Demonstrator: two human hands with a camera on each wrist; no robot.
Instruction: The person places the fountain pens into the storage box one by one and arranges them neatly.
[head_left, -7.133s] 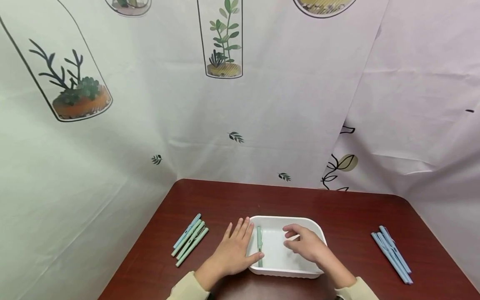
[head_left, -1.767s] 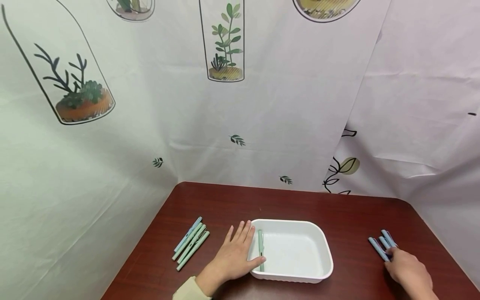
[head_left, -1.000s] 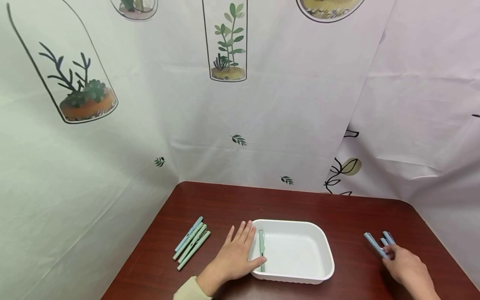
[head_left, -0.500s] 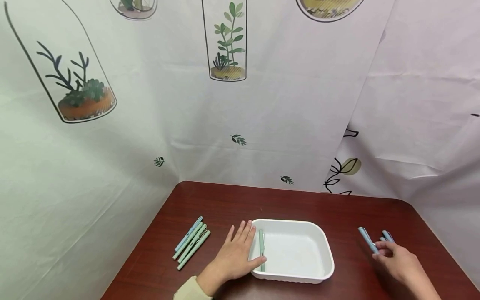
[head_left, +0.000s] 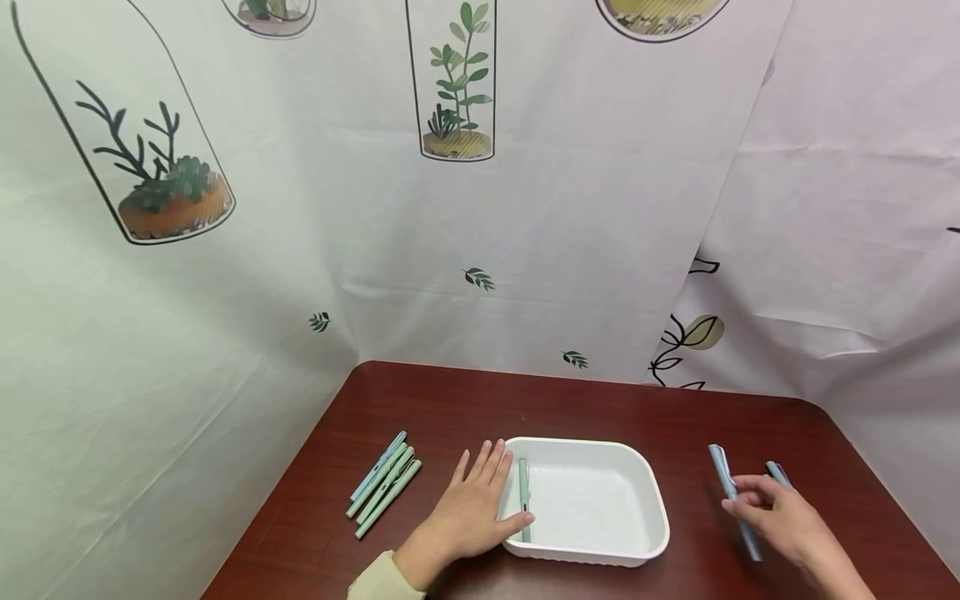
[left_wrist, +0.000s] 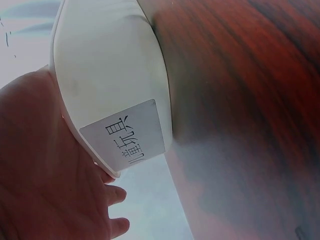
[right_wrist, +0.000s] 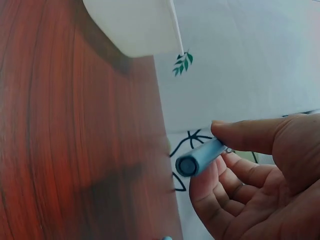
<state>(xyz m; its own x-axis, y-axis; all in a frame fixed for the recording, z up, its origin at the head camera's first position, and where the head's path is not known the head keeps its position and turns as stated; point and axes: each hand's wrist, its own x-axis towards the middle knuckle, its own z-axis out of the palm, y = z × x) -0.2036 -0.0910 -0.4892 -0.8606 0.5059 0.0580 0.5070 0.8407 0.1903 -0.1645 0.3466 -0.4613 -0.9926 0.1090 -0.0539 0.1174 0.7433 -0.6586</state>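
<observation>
My left hand (head_left: 468, 510) lies with straight, spread fingers on the left rim of a white plastic tray (head_left: 592, 557), its thumb reaching over the near corner. Inside the tray, along that left side, is one green pen (head_left: 523, 483). To the right of the tray, my right hand (head_left: 783, 517) pinches a blue pen (head_left: 720, 463) between thumb and fingers, holding it tilted above the table. The right wrist view shows the end of this blue pen (right_wrist: 200, 157) pointing toward the camera. A printed label (left_wrist: 129, 131) is on the tray's outer wall in the left wrist view.
Several pens lie side by side at the left, green pens (head_left: 388, 497) and one light blue pen (head_left: 378, 465). Behind my right hand another blue pen (head_left: 777, 473) shows, mostly hidden. The red-brown table (head_left: 615, 404) ends against a printed cloth backdrop (head_left: 570, 250).
My right hand, over the tray at first, went to the blue pens at the right, took one, lifted it and brought it leftward. My left hand has stayed on the tray rim.
</observation>
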